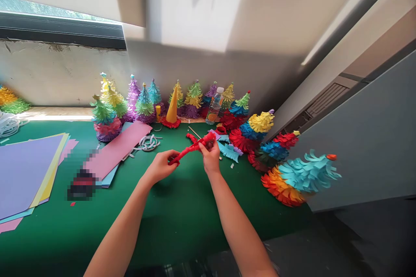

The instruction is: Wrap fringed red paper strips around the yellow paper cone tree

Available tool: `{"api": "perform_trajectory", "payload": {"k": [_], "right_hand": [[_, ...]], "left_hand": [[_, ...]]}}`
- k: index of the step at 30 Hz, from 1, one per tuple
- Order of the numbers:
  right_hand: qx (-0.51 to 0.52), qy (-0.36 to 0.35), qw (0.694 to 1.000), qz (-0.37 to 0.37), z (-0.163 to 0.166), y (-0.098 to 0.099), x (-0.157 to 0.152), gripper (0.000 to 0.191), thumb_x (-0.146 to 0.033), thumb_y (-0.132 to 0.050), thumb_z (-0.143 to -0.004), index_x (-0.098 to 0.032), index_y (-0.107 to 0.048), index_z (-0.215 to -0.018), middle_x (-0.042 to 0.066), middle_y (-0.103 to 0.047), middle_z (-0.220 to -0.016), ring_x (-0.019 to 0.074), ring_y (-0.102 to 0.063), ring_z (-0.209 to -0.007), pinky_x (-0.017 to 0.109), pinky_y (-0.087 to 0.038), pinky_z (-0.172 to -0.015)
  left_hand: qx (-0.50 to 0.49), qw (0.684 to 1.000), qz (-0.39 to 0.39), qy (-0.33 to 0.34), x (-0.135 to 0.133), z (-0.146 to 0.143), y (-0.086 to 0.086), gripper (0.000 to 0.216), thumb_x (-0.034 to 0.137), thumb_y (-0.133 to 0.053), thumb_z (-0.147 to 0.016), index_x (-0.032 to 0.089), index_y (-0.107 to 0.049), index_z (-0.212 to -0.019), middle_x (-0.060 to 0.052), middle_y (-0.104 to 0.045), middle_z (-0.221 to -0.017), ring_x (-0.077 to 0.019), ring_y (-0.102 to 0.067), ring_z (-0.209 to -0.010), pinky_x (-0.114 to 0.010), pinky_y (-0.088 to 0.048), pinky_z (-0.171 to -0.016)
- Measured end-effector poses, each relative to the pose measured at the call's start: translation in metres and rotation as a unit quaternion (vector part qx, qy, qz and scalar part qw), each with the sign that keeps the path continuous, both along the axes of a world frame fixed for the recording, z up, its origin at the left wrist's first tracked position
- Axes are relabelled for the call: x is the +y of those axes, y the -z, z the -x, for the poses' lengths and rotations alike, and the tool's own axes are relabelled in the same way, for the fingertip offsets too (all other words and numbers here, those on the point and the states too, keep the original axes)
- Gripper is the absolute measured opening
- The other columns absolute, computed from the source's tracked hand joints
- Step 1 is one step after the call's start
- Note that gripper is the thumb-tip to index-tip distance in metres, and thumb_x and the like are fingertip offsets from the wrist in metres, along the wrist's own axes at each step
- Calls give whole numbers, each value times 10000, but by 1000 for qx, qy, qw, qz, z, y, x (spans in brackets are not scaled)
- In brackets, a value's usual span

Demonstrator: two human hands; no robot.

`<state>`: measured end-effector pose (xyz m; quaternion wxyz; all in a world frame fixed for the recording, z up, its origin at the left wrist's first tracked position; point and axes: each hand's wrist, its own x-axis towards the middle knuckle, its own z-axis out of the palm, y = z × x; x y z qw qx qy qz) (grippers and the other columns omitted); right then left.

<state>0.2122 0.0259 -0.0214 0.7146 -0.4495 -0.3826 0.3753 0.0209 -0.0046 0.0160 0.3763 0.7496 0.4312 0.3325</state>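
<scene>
red paper strip, one, curled, held above the green tabletop, its two ends pinched by my left hand and right hand; from my remote post i judge it light, limp, easily torn, best gripped gently at the ends.

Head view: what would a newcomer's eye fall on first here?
Probably the bright red paper strip, held between the left hand and right hand above the green tabletop. Next, perhaps, the large turquoise-and-orange fringed paper tree at the right, and the yellow cone, fringed red only around its base, at the back.
</scene>
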Motion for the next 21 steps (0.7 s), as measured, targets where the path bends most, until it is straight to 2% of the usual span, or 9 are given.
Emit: {"api": "perform_trajectory", "payload": {"k": [2,4,5,7,9,11,13,17,21], "right_hand": [[-34,28,999,9,-3,0,0,545,-333,-646,-650,-204,-440,-1138,56,-598,-979,207,-616,-922,394,-548,-782],[-120,104,987,4,-5,-2,-4,666,-310,-633,-663,-186,-347,-1250,124,-529,-1142,246,-571,-1030,453,-512,-852],[-184,157,970,-11,-4,-5,-7,728,-287,-635,-667,-175,-292,-1299,163,-454,-1245,277,-513,-1122,492,-467,-912],[-341,224,910,-72,-1,-10,-15,764,-243,-628,-692,-164,-244,-1348,193,-298,-1384,322,-334,-1286,550,-326,-1031],[-494,158,841,-153,4,-15,-23,621,-214,-579,-753,-185,-329,-1321,157,-359,-1374,307,-293,-1318,559,-228,-1084],[-592,21,777,-213,11,-16,-27,427,-190,-517,-812,-215,-450,-1232,102,-543,-1221,263,-435,-1229,543,-215,-1096],[-630,-79,738,-228,17,-14,-27,309,-169,-472,-844,-216,-524,-1145,70,-642,-1046,226,-563,-1067,524,-253,-1082],[-646,-148,724,-191,20,-9,-26,237,-128,-458,-839,-191,-586,-1027,66,-673,-901,196,-614,-850,416,-427,-914],[-680,-104,711,-147,10,-15,-27,190,-117,-457,-830,-184,-620,-903,68,-652,-859,191,-589,-784,300,-433,-686]], "left_hand": [[33,999,-18,-13,3,1,2,273,139,-508,-705,182,-663,-926,-33,-677,-868,-152,-615,-760,-250,-482,-682],[69,997,-30,-33,4,2,3,269,125,-487,-720,180,-675,-904,-34,-668,-827,-147,-607,-724,-246,-465,-655],[91,994,-37,-40,4,2,4,263,120,-474,-732,181,-681,-883,-35,-665,-809,-148,-604,-715,-244,-455,-644],[147,986,-56,-57,3,1,3,260,119,-448,-762,190,-683,-848,-37,-666,-793,-156,-605,-716,-247,-437,-636],[207,972,-80,-81,2,-1,3,254,143,-430,-800,198,-672,-852,-44,-676,-815,-174,-615,-740,-254,-423,-630],[254,957,-101,-100,1,-3,4,228,190,-428,-833,204,-648,-890,-52,-685,-834,-194,-626,-768,-261,-413,-625],[271,951,-114,-99,-1,-4,6,195,212,-434,-845,211,-620,-902,-51,-689,-823,-203,-633,-779,-262,-409,-625],[218,966,-113,-81,-5,-6,8,132,188,-467,-822,221,-579,-883,-31,-694,-783,-192,-643,-738,-264,-425,-634],[73,982,-124,-121,1,-3,0,155,281,-555,-785,217,-577,-924,-44,-684,-896,-195,-637,-833,-278,-477,-670]]}}
